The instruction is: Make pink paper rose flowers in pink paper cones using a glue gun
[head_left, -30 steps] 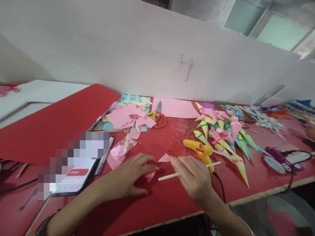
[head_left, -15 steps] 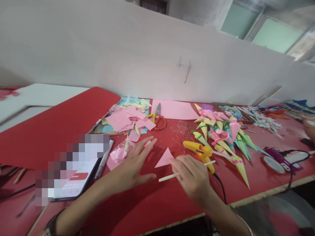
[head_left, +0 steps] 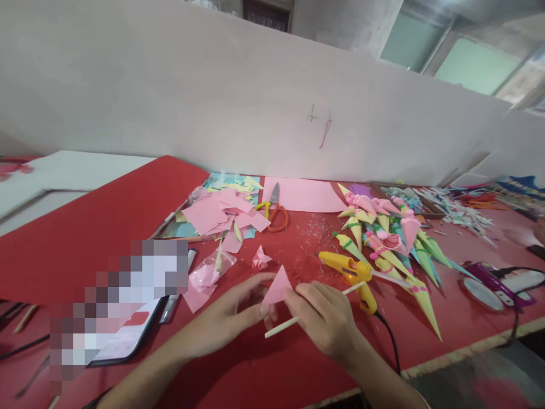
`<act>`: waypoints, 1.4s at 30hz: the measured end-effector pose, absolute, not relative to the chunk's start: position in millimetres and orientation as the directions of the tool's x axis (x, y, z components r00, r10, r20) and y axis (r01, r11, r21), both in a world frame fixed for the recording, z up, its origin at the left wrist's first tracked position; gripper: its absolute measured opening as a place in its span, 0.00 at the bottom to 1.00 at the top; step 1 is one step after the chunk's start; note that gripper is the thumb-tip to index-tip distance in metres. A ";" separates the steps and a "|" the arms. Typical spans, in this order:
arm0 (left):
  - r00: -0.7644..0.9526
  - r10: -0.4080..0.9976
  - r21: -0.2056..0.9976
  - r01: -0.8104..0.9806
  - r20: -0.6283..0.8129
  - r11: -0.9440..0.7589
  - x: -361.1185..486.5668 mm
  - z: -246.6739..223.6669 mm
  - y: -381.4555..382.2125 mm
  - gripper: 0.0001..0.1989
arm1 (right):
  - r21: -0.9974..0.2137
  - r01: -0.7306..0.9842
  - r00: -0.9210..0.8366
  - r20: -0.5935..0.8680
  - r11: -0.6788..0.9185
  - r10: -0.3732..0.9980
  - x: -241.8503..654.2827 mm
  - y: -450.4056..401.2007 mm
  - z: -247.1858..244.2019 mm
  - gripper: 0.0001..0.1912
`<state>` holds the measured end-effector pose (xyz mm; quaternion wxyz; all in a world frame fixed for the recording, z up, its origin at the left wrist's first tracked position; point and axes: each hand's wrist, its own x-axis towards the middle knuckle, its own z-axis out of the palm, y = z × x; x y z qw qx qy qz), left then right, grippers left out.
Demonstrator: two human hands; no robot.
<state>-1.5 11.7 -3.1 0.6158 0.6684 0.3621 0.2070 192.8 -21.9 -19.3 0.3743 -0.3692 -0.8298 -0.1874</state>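
Observation:
My right hand point(head_left: 327, 318) is closed around a thin white stick point(head_left: 283, 327), which slants across the palm with both ends showing. The fingertips of that hand also pinch the right side of a pink paper triangle point(head_left: 279, 287). My left hand point(head_left: 238, 312) has its thumb at the triangle's lower left corner and its fingers curled behind the paper. Just beyond the triangle, a small folded pink paper piece point(head_left: 260, 258) lies on the red table point(head_left: 238, 369). To the right of my right hand lies a yellow hot glue gun point(head_left: 347, 267).
Pink paper cut-outs point(head_left: 217, 213) are heaped at the back beside scissors point(head_left: 276, 218). Several decorated paper cones point(head_left: 409, 227) are piled at right, near a purple device point(head_left: 496, 284). A phone point(head_left: 123, 329) and a marker point(head_left: 172, 301) lie at left. A white panel point(head_left: 255, 102) stands behind.
My left hand has come down and right to the pink triangle, uncovering the folded pink piece. My right hand has shifted slightly left with the triangle and stick.

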 end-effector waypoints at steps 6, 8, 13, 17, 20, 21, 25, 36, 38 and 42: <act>0.643 0.766 0.983 0.143 -0.002 -0.118 -7.5 -12.2 11.4 0.25 | 0.078 0.751 -0.460 0.773 0.655 0.436 192.5 -24.2 -18.3 0.12; 0.641 0.765 0.972 0.138 0.058 -0.189 -6.9 -17.0 10.8 0.26 | 0.038 0.755 -0.434 0.778 0.655 0.454 192.6 -25.5 -19.5 0.12; 0.606 0.774 0.930 0.150 0.181 -0.335 -2.8 -20.8 10.0 0.29 | -0.103 0.746 -0.348 0.782 0.658 0.517 191.3 -26.4 -18.6 0.11; 0.608 0.751 0.868 0.196 0.258 -0.457 -3.0 -15.0 11.7 0.10 | -0.148 0.721 -0.344 0.771 0.677 0.535 184.1 -28.6 -11.8 0.11; 0.640 0.730 0.861 0.207 0.240 -0.464 -3.1 -9.4 12.6 0.10 | -0.337 0.693 -0.298 0.671 0.637 0.679 177.7 -31.9 -4.9 0.12; 0.653 0.727 0.875 0.205 0.211 -0.438 -2.7 -7.9 12.7 0.13 | -0.420 0.686 -0.278 0.604 0.594 0.747 176.1 -32.8 -2.5 0.12; 0.641 0.765 0.928 0.245 0.060 -0.279 0.0 -4.8 12.7 0.17 | -0.638 0.656 -0.254 0.318 0.404 0.914 174.1 -32.7 4.6 0.11; 0.607 0.794 0.893 0.375 -0.034 -0.248 0.6 -9.1 11.0 0.14 | -0.848 0.458 -0.242 0.168 0.266 0.956 177.8 -22.3 -5.2 0.05; 0.570 0.821 0.904 0.366 -0.032 -0.219 0.2 -8.7 11.6 0.12 | -0.842 0.477 -0.277 0.128 0.252 0.952 179.7 -22.1 -5.6 0.07; 0.402 0.915 0.925 0.358 -0.030 -0.127 -2.1 -8.1 14.7 0.05 | -0.850 0.477 -0.321 0.071 0.225 0.945 181.3 -21.7 -5.0 0.10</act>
